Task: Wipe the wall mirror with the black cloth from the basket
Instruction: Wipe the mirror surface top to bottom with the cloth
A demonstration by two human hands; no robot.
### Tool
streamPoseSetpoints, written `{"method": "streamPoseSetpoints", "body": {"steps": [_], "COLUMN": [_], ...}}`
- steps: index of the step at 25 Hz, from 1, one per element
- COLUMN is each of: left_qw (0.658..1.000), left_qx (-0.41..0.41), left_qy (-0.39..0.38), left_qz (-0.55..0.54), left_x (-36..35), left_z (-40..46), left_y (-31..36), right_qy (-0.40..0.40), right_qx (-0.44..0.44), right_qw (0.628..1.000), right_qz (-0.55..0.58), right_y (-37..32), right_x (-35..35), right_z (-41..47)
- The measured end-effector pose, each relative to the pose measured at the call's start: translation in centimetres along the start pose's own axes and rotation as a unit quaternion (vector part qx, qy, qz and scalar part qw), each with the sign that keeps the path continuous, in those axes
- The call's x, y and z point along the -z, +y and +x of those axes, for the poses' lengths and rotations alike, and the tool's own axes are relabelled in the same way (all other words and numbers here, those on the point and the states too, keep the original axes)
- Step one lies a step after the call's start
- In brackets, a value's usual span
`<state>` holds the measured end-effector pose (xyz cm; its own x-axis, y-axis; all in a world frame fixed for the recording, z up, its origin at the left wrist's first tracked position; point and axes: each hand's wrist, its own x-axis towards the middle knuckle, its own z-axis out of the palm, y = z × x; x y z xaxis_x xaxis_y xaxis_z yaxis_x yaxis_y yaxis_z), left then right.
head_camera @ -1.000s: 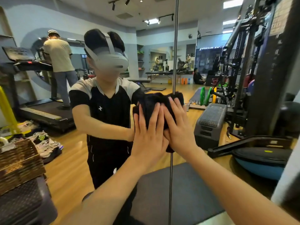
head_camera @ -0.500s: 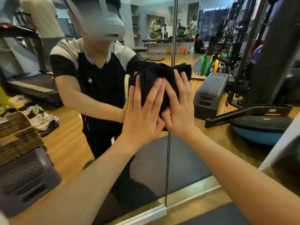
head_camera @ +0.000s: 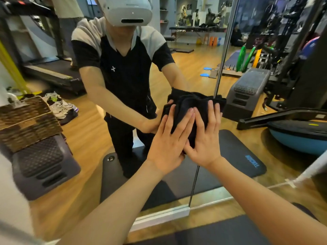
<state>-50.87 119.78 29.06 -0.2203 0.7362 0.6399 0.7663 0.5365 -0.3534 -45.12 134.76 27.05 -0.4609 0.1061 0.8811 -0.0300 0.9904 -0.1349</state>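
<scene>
Clearly mid-wipe on the large frameless wall mirror (head_camera: pixel 177 68), low down near its bottom edge. Bunched black fabric cloth (head_camera: pixel 187 110) flat against the glass — pressed by left hand (head_camera: pixel 169 138) and right hand (head_camera: pixel 206 138), fingers straight, nothing gripped. Next, probably a firm sweep to unwiped glass. Woven brown basket (head_camera: pixel 26 121) blurred — contents hidden.

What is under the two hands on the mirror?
The bunched black cloth, pressed flat against the wall mirror by left hand and right hand. The glass behind it is covered.
</scene>
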Motion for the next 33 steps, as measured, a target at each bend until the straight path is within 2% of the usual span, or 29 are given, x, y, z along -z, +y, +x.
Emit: {"method": "streamPoseSetpoints", "body": {"steps": [7, 13, 15, 17, 26, 33], "left_qw": [0.999, 0.999, 0.999, 0.999, 0.991, 0.964], "left_qx": [0.002, 0.018, 0.025, 0.035, 0.104, 0.163], "left_qy": [0.000, 0.035, 0.015, -0.028, -0.028, -0.081], "left_qz": [0.041, -0.034, -0.042, -0.002, 0.078, 0.192], "left_x": [1.6, 2.9, 3.1, 3.6, 7.6, 11.0], "left_z": [-3.7, -10.1, -12.4, -15.2, -27.0, -36.0], "left_y": [-5.3, -12.3, -14.8, -17.6, -29.6, -39.1], "right_qy": [-0.013, -0.001, -0.004, -0.013, -0.083, -0.098], "right_qx": [0.011, 0.033, 0.035, 0.039, 0.075, 0.136], "right_qw": [1.000, 0.999, 0.999, 0.999, 0.993, 0.985], "right_qz": [0.006, 0.032, 0.029, 0.028, 0.027, 0.030], "right_y": [-5.7, -14.1, -17.2, -20.8, -36.7, -49.0], "right_x": [-2.4, -6.5, -7.9, -9.4, -15.9, -20.7], "right_z": [0.8, 1.4, 1.5, 1.5, 2.1, 2.6]}}
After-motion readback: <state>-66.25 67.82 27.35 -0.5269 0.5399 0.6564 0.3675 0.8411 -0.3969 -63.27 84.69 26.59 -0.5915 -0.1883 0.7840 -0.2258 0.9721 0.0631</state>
